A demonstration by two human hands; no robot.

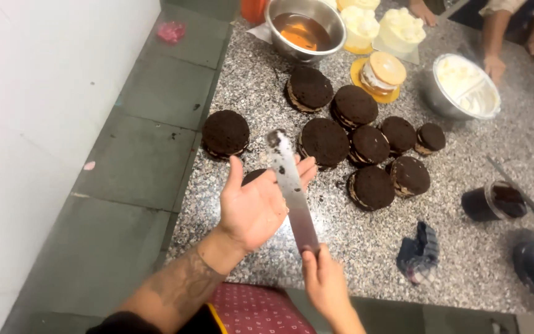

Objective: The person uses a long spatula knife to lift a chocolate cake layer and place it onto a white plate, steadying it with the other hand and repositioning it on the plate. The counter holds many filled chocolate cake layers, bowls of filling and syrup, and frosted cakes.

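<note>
Speckled grey granite table [477, 260], viewed from above. Left hand [256, 207] at centre, palm up, fingers spread and released, gripping nothing; the steel blade of a palette knife [293, 192] lies across the fingertips. Blade tip points to 11 o'clock and carries dark crumbs. Right hand [324, 281] at 6 o'clock of the blade, fingers clenched around the knife's handle end.

A small dark cake [253, 175] is partly hidden behind the left palm. One chocolate sandwich cake [225, 132] sits alone at 11 o'clock of the left hand. A cluster of eight more chocolate cakes [366, 143] lies at 1 o'clock, several touching one another.

Farther back: steel bowl of brown liquid [305, 28] at 12 o'clock, a pale layered cake on a yellow board [381, 75] beside it, steel bowl of white cream [463, 86] at 2 o'clock. Dark crumpled cloth [420, 252] at 3 o'clock of the right hand. Another person's hand [494, 65] rests at the far right edge.
</note>
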